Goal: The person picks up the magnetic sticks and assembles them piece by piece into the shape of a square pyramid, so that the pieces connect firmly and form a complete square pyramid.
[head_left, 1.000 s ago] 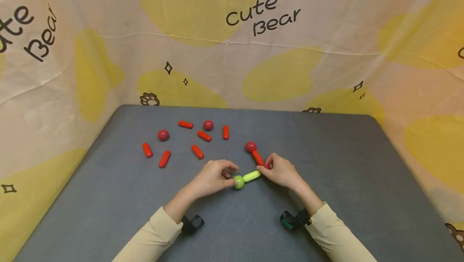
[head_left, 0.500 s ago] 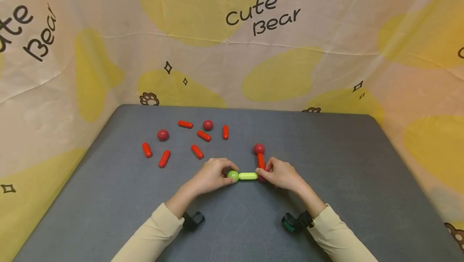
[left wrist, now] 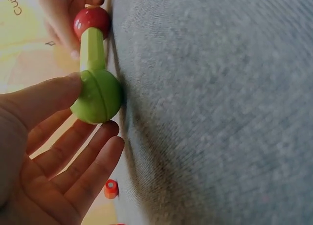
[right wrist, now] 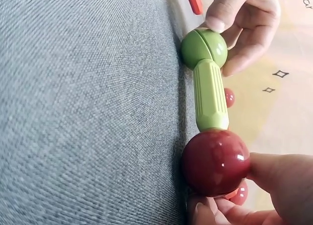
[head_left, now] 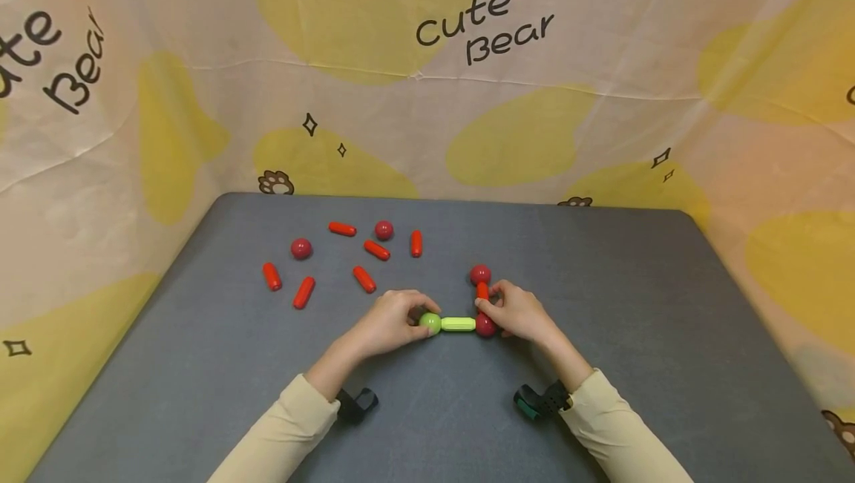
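Now the red ball [head_left: 485, 326] sits bare at the green rod's [head_left: 458, 325] right end; 0.5 s ago fingers hid it. Chain's squared into an L w/ red rod [head_left: 482, 291], mid-surface [head_left: 601, 283]. Left hand [head_left: 387, 329] pinches green ball [head_left: 430, 323]; right hand [head_left: 517, 314] pinches the red ball.

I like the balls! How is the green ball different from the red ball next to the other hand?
The green ball is lime green; the red ball is dark, shiny red. The green ball sits at the green stick's left end, pinched by the left hand; the red ball sits at its right end, held by the right hand. The red ball also joins a red stick. Both look similar in size.
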A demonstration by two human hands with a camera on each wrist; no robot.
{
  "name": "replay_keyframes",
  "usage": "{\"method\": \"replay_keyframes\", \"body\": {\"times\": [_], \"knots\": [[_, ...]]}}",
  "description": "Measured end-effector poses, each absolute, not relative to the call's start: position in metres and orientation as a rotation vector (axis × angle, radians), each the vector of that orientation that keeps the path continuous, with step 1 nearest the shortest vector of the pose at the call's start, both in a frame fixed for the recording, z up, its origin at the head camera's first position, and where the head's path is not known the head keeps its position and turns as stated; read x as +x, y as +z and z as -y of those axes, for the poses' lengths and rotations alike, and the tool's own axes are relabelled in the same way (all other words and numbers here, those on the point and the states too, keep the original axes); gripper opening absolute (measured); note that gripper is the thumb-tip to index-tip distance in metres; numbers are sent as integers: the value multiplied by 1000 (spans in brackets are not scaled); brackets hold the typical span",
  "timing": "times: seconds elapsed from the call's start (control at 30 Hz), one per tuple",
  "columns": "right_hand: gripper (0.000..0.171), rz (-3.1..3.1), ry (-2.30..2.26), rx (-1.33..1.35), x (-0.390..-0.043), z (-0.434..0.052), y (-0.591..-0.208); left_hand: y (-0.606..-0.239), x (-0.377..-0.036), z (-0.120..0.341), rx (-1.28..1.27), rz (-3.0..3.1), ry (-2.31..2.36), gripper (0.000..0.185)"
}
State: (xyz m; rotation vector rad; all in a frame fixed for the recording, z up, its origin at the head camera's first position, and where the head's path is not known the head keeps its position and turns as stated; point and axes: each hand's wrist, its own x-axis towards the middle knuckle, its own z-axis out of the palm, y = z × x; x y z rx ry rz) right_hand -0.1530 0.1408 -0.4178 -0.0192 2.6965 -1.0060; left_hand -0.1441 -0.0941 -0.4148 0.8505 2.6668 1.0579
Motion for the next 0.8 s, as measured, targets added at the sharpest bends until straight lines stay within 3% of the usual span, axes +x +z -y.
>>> {"method": "replay_keyframes", "body": {"times": [0.8], "knots": [[36,-2700,-1021,-26,-151,-141,-417,-398,-167,160,446,-2890,1385,29]]}}
